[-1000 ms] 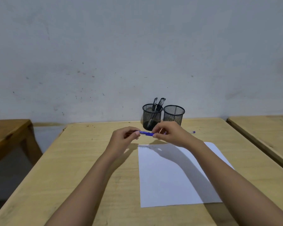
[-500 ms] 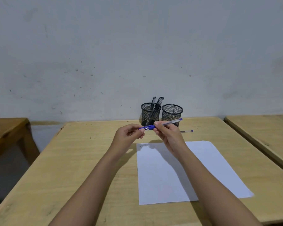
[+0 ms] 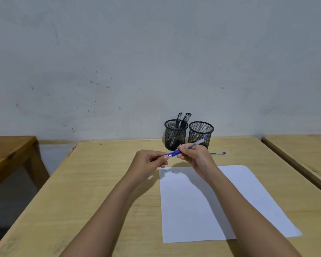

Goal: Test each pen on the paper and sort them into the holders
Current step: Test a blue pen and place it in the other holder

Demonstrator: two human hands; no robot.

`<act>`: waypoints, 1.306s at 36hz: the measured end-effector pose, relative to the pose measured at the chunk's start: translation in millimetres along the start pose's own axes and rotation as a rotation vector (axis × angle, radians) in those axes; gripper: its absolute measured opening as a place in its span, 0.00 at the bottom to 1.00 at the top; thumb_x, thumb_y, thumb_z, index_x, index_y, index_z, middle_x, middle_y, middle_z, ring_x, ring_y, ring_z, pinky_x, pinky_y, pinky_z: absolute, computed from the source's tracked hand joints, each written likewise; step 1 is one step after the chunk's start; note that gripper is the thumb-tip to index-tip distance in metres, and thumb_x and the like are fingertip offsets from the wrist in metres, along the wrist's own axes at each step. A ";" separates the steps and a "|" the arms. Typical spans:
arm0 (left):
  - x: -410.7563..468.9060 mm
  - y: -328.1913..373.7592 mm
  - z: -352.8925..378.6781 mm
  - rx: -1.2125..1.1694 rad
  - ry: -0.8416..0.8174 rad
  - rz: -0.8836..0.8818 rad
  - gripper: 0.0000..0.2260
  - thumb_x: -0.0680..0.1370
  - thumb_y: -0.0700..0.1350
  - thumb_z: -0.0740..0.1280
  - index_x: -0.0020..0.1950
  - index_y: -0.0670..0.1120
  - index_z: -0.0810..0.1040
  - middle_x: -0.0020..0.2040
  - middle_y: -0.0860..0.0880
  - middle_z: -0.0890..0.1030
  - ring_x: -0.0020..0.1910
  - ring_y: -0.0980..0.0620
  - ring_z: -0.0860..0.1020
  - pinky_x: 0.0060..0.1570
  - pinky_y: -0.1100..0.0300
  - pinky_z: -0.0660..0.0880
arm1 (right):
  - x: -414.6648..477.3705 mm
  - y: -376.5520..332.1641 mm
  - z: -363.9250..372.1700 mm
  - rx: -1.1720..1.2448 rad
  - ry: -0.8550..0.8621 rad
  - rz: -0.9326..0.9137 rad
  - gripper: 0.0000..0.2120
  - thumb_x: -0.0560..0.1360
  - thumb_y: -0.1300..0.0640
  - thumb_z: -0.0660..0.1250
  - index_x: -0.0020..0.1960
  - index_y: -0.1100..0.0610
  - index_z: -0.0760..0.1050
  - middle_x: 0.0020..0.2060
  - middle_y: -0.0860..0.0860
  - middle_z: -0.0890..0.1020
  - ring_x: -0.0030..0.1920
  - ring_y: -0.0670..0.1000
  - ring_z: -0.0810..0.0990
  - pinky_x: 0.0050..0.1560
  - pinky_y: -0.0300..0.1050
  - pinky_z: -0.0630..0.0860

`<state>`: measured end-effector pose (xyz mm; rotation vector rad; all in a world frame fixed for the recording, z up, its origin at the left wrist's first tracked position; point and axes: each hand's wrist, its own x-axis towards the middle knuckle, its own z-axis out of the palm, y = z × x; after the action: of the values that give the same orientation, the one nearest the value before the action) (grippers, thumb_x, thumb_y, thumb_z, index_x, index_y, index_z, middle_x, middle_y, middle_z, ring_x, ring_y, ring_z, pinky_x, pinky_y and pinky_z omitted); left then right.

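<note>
My right hand (image 3: 195, 155) grips a blue pen (image 3: 174, 153) by its barrel, above the far edge of the white paper (image 3: 193, 210). The pen slants up to the right and its metal tip points left. My left hand (image 3: 148, 162) pinches right at that tip, and the cap is hidden inside its fingers. Behind the hands stand two black mesh holders. The left holder (image 3: 175, 134) has black pens (image 3: 185, 118) in it. The right holder (image 3: 200, 132) shows none. A second blue pen (image 3: 218, 153) lies on the table to the right of my right hand.
The light wooden table (image 3: 100, 182) stands against a grey wall. A darker wooden table (image 3: 7, 149) is on the left across a gap. Another light table (image 3: 304, 151) is close on the right. Faint scribbles mark the paper's top left corner.
The pen has tilted from level to slanting up to the right. My hands have drawn slightly apart and the metal tip now shows. My right forearm has moved off the paper.
</note>
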<state>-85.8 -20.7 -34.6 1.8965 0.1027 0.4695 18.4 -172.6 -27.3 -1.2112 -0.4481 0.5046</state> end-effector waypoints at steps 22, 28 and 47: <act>5.6 -50.1 -20.5 0.178 0.242 -0.120 0.09 0.74 0.41 0.69 0.53 0.42 0.82 0.47 0.50 0.82 0.44 0.60 0.79 0.40 0.79 0.69 | -12.5 4.9 -52.6 0.061 0.341 -0.112 0.15 0.70 0.71 0.69 0.29 0.58 0.72 0.23 0.48 0.77 0.25 0.43 0.75 0.30 0.30 0.73; 8.4 -60.2 -19.1 0.312 0.219 -0.111 0.11 0.74 0.41 0.70 0.56 0.42 0.81 0.53 0.46 0.82 0.50 0.55 0.77 0.51 0.68 0.68 | -10.3 3.6 -51.4 0.031 0.341 -0.111 0.12 0.70 0.70 0.69 0.32 0.60 0.71 0.23 0.49 0.76 0.25 0.43 0.73 0.28 0.30 0.70; -2.0 -57.9 -13.8 0.575 0.145 0.021 0.16 0.79 0.46 0.62 0.64 0.41 0.74 0.63 0.49 0.74 0.64 0.51 0.70 0.57 0.65 0.63 | -2.4 16.8 -36.8 0.061 0.276 0.022 0.04 0.72 0.67 0.68 0.39 0.63 0.78 0.31 0.55 0.82 0.30 0.45 0.81 0.36 0.32 0.78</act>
<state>-83.9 12.4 -84.1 2.4230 0.3437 0.6395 35.5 -197.6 -54.2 -1.2070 -0.1835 0.3600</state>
